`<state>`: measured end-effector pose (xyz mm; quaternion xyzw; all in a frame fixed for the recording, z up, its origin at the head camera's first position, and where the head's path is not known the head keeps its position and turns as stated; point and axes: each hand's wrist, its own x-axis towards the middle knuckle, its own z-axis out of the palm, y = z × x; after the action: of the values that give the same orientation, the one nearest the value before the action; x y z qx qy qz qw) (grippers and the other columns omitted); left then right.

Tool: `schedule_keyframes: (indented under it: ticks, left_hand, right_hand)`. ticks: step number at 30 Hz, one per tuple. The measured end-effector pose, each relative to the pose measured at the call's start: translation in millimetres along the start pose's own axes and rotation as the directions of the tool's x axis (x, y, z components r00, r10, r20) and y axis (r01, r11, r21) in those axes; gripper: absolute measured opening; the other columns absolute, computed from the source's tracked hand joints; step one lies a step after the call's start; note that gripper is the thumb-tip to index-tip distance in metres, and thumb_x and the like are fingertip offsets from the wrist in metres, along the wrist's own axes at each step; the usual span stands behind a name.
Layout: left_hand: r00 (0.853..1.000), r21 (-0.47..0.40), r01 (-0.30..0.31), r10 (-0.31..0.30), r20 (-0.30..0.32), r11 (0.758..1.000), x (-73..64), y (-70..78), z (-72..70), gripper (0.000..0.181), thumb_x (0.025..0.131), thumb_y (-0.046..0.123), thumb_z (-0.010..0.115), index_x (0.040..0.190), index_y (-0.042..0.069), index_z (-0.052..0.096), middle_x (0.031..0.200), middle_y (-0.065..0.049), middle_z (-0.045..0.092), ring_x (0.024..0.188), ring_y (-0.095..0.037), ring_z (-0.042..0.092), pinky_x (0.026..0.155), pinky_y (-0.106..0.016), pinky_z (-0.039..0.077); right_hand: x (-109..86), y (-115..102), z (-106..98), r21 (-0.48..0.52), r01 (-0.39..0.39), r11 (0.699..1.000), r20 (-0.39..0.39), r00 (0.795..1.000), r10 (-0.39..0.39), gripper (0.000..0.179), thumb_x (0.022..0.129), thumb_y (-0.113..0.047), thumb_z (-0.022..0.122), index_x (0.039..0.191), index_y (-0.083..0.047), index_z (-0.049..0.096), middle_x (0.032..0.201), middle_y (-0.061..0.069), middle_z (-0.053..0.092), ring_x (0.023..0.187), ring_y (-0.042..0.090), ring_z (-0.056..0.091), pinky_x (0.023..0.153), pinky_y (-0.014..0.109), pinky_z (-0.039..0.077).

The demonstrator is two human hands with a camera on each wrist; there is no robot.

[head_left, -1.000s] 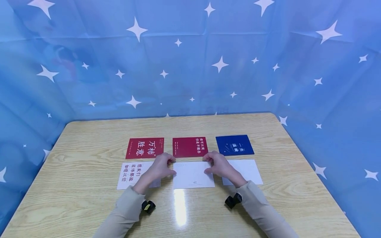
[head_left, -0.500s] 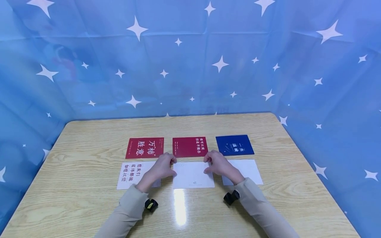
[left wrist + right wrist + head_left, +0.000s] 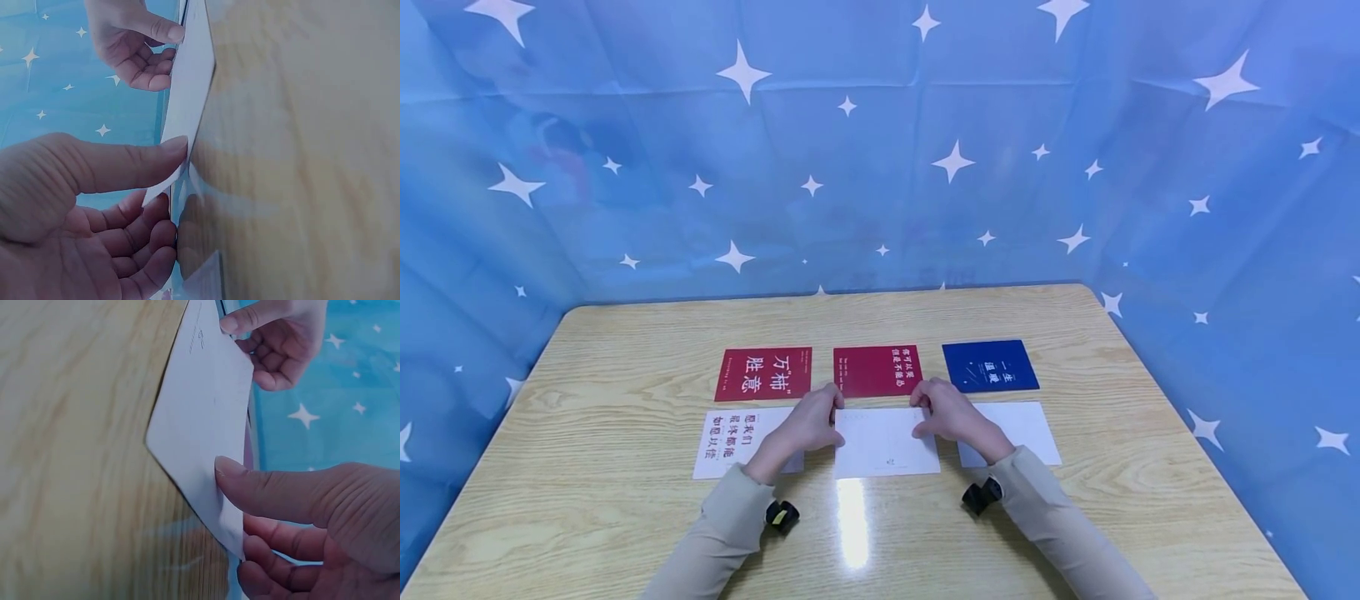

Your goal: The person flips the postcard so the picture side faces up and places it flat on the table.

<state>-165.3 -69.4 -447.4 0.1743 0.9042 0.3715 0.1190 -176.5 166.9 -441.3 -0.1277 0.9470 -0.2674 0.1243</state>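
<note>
A white card (image 3: pixel 887 440) with a small printed mark lies on the table between my two hands. My left hand (image 3: pixel 807 423) holds its left side; in the left wrist view the thumb (image 3: pixel 134 164) presses on the card's face and the fingers curl at its edge. On the opposite side my right hand (image 3: pixel 953 412) pinches the card, its thumb (image 3: pixel 272 490) on the face and the other fingers partly hidden at the edge. Under my left wrist lies a white card with dark characters (image 3: pixel 730 442). Another white card (image 3: pixel 1021 433) is partly covered by my right wrist.
Along the back of the wooden table (image 3: pixel 587 500) lie a red card with large white characters (image 3: pixel 765 372), a second red card (image 3: pixel 874 371) and a blue card (image 3: pixel 991 366). A blue star-patterned curtain (image 3: pixel 880 167) stands behind the table.
Both wrists have shifted slightly inward and forward since a second ago. The fingers keep their hold on the white card, which stays in nearly the same place.
</note>
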Motion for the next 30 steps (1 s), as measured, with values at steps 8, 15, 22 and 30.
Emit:
schedule_keyframes:
  ticks: [8, 15, 22, 30]
  left_hand:
    - [1.000, 0.027, -0.013, 0.013, 0.012, 1.000, -2.2, 0.6, 0.3, 0.035, 0.066, -0.003, 0.078, 0.095, -0.003, 0.059, 0.066, -0.001, 0.049, 0.060, -0.014, 0.045, 0.056, -0.025, 0.039]
    - [0.999, 0.015, -0.052, 0.053, -0.011, 0.999, -4.5, -4.3, 1.0, 0.029, 0.066, -0.004, 0.077, 0.088, -0.001, 0.059, 0.062, 0.001, 0.049, 0.057, -0.013, 0.044, 0.055, -0.024, 0.038]
    - [0.998, -0.194, -0.067, 0.069, 0.002, 0.979, -11.9, -7.2, -7.2, 0.026, 0.070, -0.007, 0.074, 0.086, -0.001, 0.055, 0.070, -0.002, 0.052, 0.064, -0.012, 0.049, 0.059, -0.023, 0.045]
    - [0.994, -0.253, -0.111, 0.114, -0.004, 0.961, -19.8, -6.9, -20.7, 0.019, 0.077, -0.004, 0.070, 0.072, 0.002, 0.052, 0.069, -0.001, 0.053, 0.065, -0.012, 0.050, 0.060, -0.023, 0.046]
  right_hand:
    - [-1.7, -1, -1, -0.016, -0.019, 1.000, -0.002, 1.000, 0.019, 0.035, 0.064, -0.009, 0.086, 0.083, -0.008, 0.056, 0.081, 0.002, 0.050, 0.077, 0.018, 0.046, 0.068, 0.031, 0.040]
    - [-8.7, 7, -5, 0.014, -0.038, 0.999, 0.010, 0.999, 0.038, 0.029, 0.070, -0.022, 0.083, 0.075, -0.009, 0.057, 0.061, 0.000, 0.048, 0.058, 0.014, 0.044, 0.053, 0.025, 0.033]
    - [-18.1, 20, -13, 0.174, 0.105, 0.979, 0.019, 0.994, -0.110, 0.029, 0.077, -0.018, 0.077, 0.066, -0.008, 0.052, 0.055, -0.004, 0.046, 0.051, 0.009, 0.039, 0.048, 0.021, 0.030]
    - [-25.5, 21, -22, 0.307, 0.240, 0.921, -0.003, 0.968, -0.251, 0.017, 0.080, -0.004, 0.071, 0.075, -0.006, 0.055, 0.068, -0.002, 0.055, 0.061, 0.011, 0.047, 0.054, 0.021, 0.038]
